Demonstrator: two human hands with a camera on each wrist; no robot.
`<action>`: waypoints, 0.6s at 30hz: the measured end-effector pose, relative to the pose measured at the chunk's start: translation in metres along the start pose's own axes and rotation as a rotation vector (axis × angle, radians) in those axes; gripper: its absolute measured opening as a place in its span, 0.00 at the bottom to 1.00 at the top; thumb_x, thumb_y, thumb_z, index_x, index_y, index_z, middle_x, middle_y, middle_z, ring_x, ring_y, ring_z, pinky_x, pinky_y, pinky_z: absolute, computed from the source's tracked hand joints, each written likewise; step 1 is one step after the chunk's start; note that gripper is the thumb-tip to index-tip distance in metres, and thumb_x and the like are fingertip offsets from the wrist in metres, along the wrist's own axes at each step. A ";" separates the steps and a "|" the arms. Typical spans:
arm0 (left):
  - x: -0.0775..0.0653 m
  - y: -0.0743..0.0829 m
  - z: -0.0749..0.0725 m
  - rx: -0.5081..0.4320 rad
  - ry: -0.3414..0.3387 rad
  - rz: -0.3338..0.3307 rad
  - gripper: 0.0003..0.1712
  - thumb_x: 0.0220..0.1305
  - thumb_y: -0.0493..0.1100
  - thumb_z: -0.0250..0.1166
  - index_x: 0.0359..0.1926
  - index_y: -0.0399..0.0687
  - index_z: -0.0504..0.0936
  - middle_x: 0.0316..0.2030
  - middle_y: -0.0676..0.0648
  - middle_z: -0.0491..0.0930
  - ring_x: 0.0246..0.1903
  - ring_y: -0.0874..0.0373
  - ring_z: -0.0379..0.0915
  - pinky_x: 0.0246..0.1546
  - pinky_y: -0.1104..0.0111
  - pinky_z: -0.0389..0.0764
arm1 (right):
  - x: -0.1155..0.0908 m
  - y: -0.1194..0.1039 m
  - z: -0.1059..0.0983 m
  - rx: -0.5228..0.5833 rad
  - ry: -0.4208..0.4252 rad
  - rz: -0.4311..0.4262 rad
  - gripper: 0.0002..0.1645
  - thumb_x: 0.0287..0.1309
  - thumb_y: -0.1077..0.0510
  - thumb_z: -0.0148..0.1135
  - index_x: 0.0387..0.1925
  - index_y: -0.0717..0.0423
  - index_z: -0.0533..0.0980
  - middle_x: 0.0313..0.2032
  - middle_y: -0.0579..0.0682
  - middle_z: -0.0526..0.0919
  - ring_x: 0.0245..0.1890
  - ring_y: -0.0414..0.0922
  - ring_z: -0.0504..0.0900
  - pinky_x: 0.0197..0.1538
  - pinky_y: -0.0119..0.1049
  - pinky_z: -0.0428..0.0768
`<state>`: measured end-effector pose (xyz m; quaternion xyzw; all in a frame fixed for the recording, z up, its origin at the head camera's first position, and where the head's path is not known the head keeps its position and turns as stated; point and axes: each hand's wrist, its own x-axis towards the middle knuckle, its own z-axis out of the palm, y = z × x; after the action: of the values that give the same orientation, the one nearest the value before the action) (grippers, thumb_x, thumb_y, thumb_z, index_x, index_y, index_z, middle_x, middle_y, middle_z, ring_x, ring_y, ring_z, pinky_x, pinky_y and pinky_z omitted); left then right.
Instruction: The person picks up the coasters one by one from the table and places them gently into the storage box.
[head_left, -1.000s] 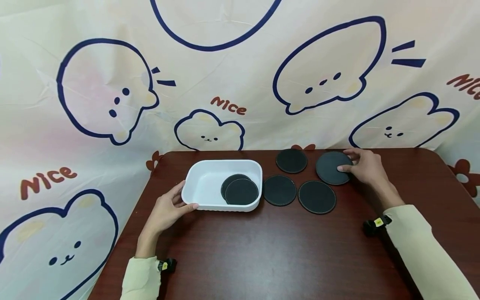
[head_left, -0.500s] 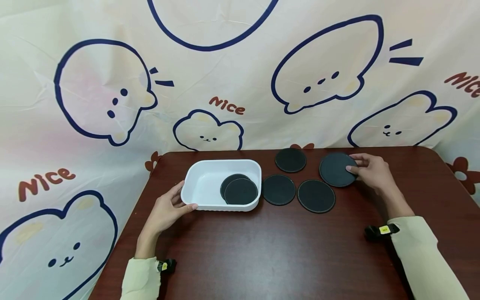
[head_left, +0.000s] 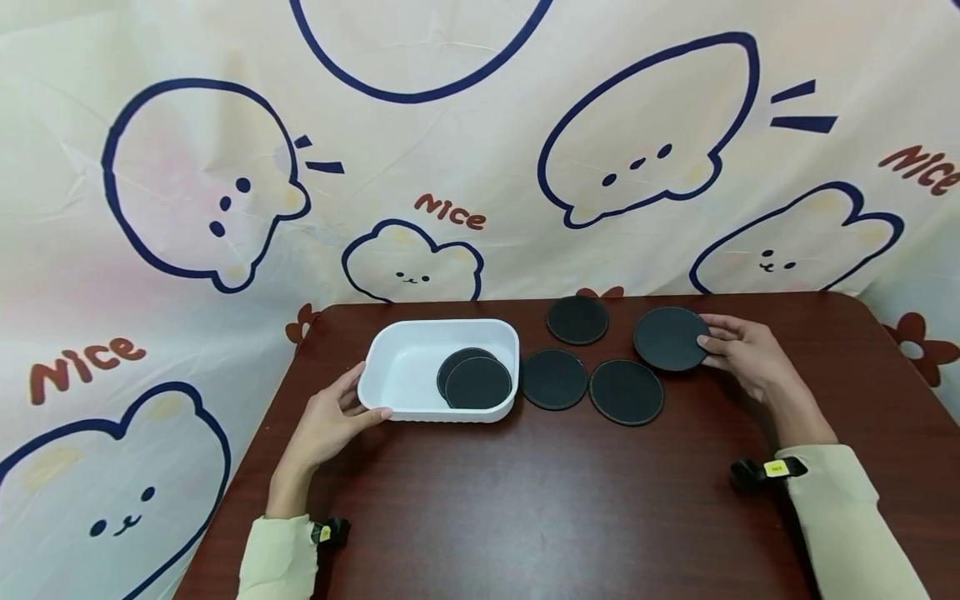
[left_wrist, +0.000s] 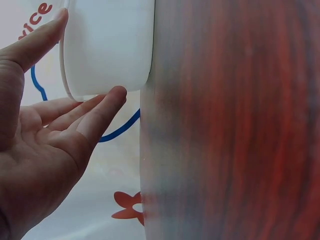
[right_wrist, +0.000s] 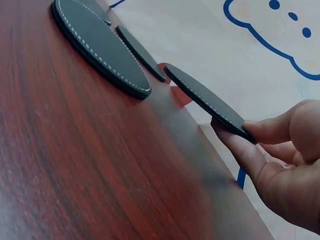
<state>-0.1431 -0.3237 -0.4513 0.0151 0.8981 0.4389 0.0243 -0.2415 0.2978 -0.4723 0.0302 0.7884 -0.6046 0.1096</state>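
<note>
My right hand (head_left: pixel 750 357) pinches the edge of a round black coaster (head_left: pixel 669 339) between thumb and fingers. In the right wrist view this coaster (right_wrist: pixel 207 101) is raised off the table, and its rim shows pale stitching. My left hand (head_left: pixel 327 425) holds the left end of a white plastic tray (head_left: pixel 401 375), the thumb at its near corner and the fingers along its end wall. The left wrist view shows those fingertips (left_wrist: pixel 118 92) against the tray's outer wall (left_wrist: pixel 110 45). Two overlapping black coasters (head_left: pixel 478 383) lie inside the tray, at its right end.
Three more black coasters lie on the dark wooden table (head_left: pixel 555 508) right of the tray: a back one (head_left: pixel 577 321), a left one (head_left: pixel 554 380) and a near one (head_left: pixel 627 392). Behind the table hangs a pale cloth (head_left: pixel 510 258) with cartoon drawings.
My right hand has shifted slightly right and nearer, its grip now at the coaster's right edge, then the coaster eased back left. The left hand and tray keep their place.
</note>
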 end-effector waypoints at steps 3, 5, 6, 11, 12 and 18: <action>-0.001 0.000 -0.001 0.003 0.003 -0.006 0.58 0.63 0.51 0.81 0.84 0.44 0.59 0.76 0.31 0.70 0.67 0.35 0.80 0.59 0.52 0.85 | -0.001 0.000 0.000 0.072 -0.019 0.006 0.41 0.82 0.59 0.56 0.85 0.65 0.51 0.47 0.28 0.81 0.44 0.26 0.87 0.49 0.27 0.89; -0.001 0.000 -0.002 0.002 0.004 -0.009 0.58 0.63 0.51 0.81 0.84 0.43 0.59 0.77 0.31 0.69 0.67 0.35 0.80 0.59 0.52 0.84 | -0.002 -0.001 0.000 0.127 -0.025 0.011 0.42 0.81 0.60 0.57 0.84 0.66 0.51 0.45 0.28 0.83 0.44 0.27 0.88 0.48 0.27 0.89; -0.001 -0.001 -0.002 0.002 0.004 -0.011 0.58 0.63 0.50 0.81 0.84 0.43 0.59 0.77 0.31 0.69 0.67 0.35 0.80 0.59 0.53 0.84 | -0.003 -0.001 0.000 0.149 -0.030 0.013 0.42 0.80 0.60 0.58 0.84 0.66 0.51 0.44 0.28 0.84 0.44 0.27 0.89 0.48 0.27 0.89; -0.001 -0.001 -0.002 -0.010 -0.002 -0.005 0.58 0.63 0.50 0.81 0.85 0.43 0.58 0.77 0.31 0.68 0.67 0.35 0.80 0.59 0.55 0.86 | -0.005 -0.002 0.001 0.252 -0.060 0.025 0.43 0.79 0.62 0.59 0.84 0.66 0.50 0.45 0.29 0.86 0.44 0.29 0.90 0.48 0.28 0.89; -0.001 -0.001 -0.002 -0.010 -0.003 -0.004 0.58 0.63 0.50 0.81 0.85 0.44 0.58 0.77 0.31 0.68 0.67 0.35 0.80 0.59 0.55 0.86 | -0.006 -0.003 0.001 0.269 -0.069 0.025 0.44 0.80 0.62 0.59 0.85 0.66 0.49 0.45 0.29 0.87 0.45 0.29 0.90 0.48 0.28 0.89; 0.000 0.000 -0.001 -0.014 -0.005 0.002 0.58 0.63 0.50 0.81 0.85 0.44 0.58 0.77 0.31 0.69 0.67 0.36 0.80 0.59 0.55 0.86 | -0.008 -0.004 0.003 0.384 -0.106 0.028 0.46 0.79 0.62 0.59 0.85 0.65 0.47 0.47 0.32 0.88 0.47 0.31 0.91 0.49 0.29 0.90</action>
<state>-0.1432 -0.3241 -0.4509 0.0169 0.8949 0.4451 0.0262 -0.2339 0.2946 -0.4671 0.0296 0.6514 -0.7429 0.1514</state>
